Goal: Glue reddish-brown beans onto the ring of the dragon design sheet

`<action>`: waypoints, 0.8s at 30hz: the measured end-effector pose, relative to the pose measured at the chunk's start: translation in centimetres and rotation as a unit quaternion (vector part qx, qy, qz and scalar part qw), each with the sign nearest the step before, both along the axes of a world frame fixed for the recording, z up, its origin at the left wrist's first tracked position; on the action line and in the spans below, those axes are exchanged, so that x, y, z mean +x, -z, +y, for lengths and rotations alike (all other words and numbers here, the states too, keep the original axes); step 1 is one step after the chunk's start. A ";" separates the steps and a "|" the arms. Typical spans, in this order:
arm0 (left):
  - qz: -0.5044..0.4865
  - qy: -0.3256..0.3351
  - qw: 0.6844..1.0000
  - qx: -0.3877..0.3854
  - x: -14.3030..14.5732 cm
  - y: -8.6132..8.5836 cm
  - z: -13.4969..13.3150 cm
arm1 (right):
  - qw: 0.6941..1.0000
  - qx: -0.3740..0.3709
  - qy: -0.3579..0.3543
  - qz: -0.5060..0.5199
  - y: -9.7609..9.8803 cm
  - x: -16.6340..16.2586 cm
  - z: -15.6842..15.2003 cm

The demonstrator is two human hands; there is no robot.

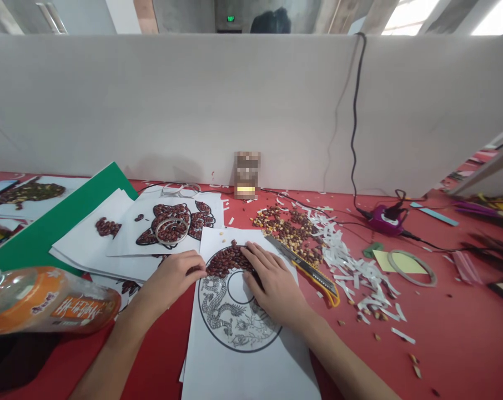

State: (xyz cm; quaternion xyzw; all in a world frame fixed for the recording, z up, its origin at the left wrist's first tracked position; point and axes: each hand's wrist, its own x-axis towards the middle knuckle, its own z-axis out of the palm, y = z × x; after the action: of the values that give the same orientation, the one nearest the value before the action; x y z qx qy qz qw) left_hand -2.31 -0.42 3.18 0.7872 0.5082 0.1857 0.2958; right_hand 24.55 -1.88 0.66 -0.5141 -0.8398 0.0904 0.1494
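A white sheet with a printed dragon ring (235, 322) lies in front of me on the red table (443, 333). Dark red beans (226, 260) cover the top arc of the ring. My left hand (174, 275) rests at the left of the beans, fingers curled and pinched at the bean edge. My right hand (272, 280) lies flat on the ring's right side, fingers stretched toward the beans. A yellow utility knife (305, 266) lies just right of my right hand.
Finished bean pictures (168, 222) with a tape ring lie at the left on white sheets and green card (47, 233). An orange bottle (47, 303) lies at the near left. Loose beans (288, 228), paper strips (351, 266), a purple device (387, 218) with cables and a tape roll (412, 268) lie at the right.
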 end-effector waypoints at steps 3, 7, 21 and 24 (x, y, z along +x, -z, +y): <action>-0.003 -0.007 0.999 0.032 -0.1 0.2 -0.2 | 1.000 0.000 -0.001 -0.001 0.0 0.0 0.0; 0.051 -0.023 0.995 0.086 -0.2 -0.1 0.2 | 1.000 -0.003 0.000 -0.004 -0.1 0.0 0.1; 0.264 0.072 0.962 -0.025 3.7 -4.6 7.5 | 1.000 -0.007 0.003 0.019 -0.4 0.3 -0.4; 0.216 0.067 0.974 0.022 5.6 -4.2 8.7 | 1.000 -0.007 0.003 0.025 -0.3 0.4 -0.4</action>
State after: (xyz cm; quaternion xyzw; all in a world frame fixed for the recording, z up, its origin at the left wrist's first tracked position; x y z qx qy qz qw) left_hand 3.26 8.27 7.38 0.8472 0.5022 0.0020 0.1731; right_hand 24.91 -2.30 0.93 -0.5149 -0.8339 0.1086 0.1665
